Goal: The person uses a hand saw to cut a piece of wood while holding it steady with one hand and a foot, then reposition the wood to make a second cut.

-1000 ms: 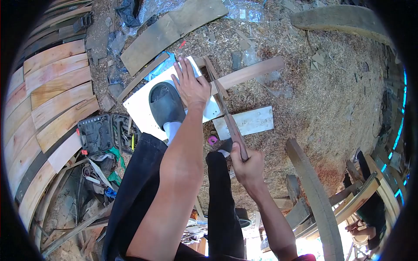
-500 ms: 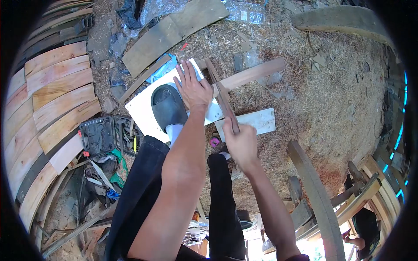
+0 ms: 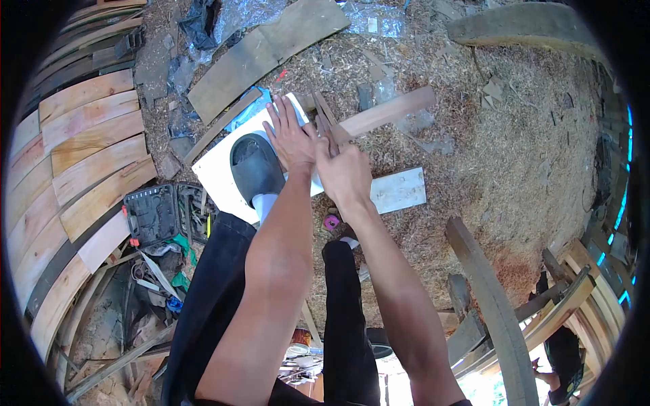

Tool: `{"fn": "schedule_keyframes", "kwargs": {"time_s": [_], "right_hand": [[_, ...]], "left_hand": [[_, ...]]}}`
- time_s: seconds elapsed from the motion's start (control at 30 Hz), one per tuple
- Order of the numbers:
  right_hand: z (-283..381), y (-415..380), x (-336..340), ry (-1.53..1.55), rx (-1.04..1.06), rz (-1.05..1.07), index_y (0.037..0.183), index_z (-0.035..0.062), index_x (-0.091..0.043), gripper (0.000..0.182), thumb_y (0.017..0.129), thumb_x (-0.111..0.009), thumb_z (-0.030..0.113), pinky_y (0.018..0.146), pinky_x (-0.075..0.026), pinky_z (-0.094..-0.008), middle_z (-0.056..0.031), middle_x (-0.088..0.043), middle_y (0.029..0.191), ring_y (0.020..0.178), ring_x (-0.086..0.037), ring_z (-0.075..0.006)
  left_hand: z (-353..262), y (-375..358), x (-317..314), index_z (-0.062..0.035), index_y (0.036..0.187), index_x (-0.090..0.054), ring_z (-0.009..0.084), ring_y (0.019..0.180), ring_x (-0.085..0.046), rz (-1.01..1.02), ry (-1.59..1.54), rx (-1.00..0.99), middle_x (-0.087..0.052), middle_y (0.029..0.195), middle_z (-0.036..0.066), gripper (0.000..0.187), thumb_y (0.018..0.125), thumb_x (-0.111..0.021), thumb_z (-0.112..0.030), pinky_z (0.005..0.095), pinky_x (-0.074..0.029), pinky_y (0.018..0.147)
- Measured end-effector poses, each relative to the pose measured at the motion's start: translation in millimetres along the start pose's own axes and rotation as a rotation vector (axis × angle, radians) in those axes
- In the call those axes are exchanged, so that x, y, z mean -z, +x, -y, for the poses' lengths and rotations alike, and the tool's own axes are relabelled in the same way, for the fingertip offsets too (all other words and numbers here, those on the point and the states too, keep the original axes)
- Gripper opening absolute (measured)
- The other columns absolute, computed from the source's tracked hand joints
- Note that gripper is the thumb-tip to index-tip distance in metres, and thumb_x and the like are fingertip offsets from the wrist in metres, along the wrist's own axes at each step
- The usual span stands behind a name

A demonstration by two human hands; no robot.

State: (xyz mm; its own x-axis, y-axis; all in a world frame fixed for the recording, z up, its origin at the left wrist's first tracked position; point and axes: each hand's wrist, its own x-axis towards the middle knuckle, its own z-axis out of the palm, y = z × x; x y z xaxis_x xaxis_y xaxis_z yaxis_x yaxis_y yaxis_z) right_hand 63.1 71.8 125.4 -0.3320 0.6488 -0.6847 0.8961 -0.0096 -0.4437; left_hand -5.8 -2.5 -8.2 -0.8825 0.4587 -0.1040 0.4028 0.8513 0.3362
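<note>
A white board lies tilted on the ground, with a dark slipper on a foot pressing on it. My left hand lies flat on the board's right part, fingers spread. Close beside it, my right hand is closed around the near end of a thin brown tool, whose far part reaches up past the board's edge; its exact kind cannot be made out. A reddish wooden strip extends to the right from behind the right hand. Below that lies a short pale board.
Planks are stacked at the left, above an open black toolbox. A curved timber stands at the lower right, a thick beam lies at the upper right, and part of another person shows at the lower right.
My right hand has moved up and left with the tool, from above the pale board to beside my left hand. My left hand stays on the white board.
</note>
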Motion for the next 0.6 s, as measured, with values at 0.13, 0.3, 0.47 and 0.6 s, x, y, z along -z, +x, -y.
{"fn": "schedule_keyframes", "kwargs": {"time_s": [0.13, 0.3, 0.47, 0.6], "right_hand": [[-16, 2, -3, 0.031, 0.098, -0.018, 0.094, -0.0073, -0.069, 0.049, 0.089, -0.054, 0.039, 0.076, -0.053, -0.0503, -0.0327, -0.063, 0.074, 0.079, -0.065, -0.0477], [-28, -31, 10, 0.063, 0.069, 0.033, 0.082, -0.0060, -0.070, 0.052, 0.090, -0.053, 0.042, 0.074, -0.054, -0.0505, -0.0304, -0.065, 0.075, 0.076, -0.066, -0.0461], [-69, -147, 78, 0.170, -0.039, 0.109, 0.079, 0.0025, -0.070, 0.034, 0.090, -0.058, 0.032, 0.063, -0.052, -0.0474, -0.0224, -0.063, 0.066, 0.067, -0.065, -0.0406], [-66, -156, 81, 0.121, -0.003, 0.084, 0.071, 0.0023, -0.068, 0.036, 0.090, -0.059, 0.032, 0.060, -0.051, -0.0476, -0.0211, -0.061, 0.062, 0.063, -0.064, -0.0410]], "left_hand": [[0, 1, 0, -0.0057, 0.149, -0.033, 0.0297, 0.147, -0.018, 0.001, 0.018, 0.010, -0.026, 0.158, 0.010, 0.072, 0.080, -0.049, -0.022, 0.0521, -0.012, 0.118], [-1, 3, 0, -0.0038, 0.147, -0.036, 0.0300, 0.147, -0.018, -0.035, 0.008, 0.007, -0.026, 0.158, 0.010, 0.069, 0.081, -0.047, -0.020, 0.0522, -0.012, 0.118], [-5, -1, 1, -0.0015, 0.145, -0.038, 0.0321, 0.147, -0.020, -0.068, -0.010, -0.017, -0.028, 0.156, 0.013, 0.067, 0.080, -0.045, -0.016, 0.0531, -0.013, 0.117], [-5, -1, 0, -0.0015, 0.146, -0.036, 0.0318, 0.147, -0.020, -0.064, 0.016, -0.018, -0.029, 0.156, 0.014, 0.068, 0.081, -0.046, -0.018, 0.0533, -0.013, 0.117]]}}
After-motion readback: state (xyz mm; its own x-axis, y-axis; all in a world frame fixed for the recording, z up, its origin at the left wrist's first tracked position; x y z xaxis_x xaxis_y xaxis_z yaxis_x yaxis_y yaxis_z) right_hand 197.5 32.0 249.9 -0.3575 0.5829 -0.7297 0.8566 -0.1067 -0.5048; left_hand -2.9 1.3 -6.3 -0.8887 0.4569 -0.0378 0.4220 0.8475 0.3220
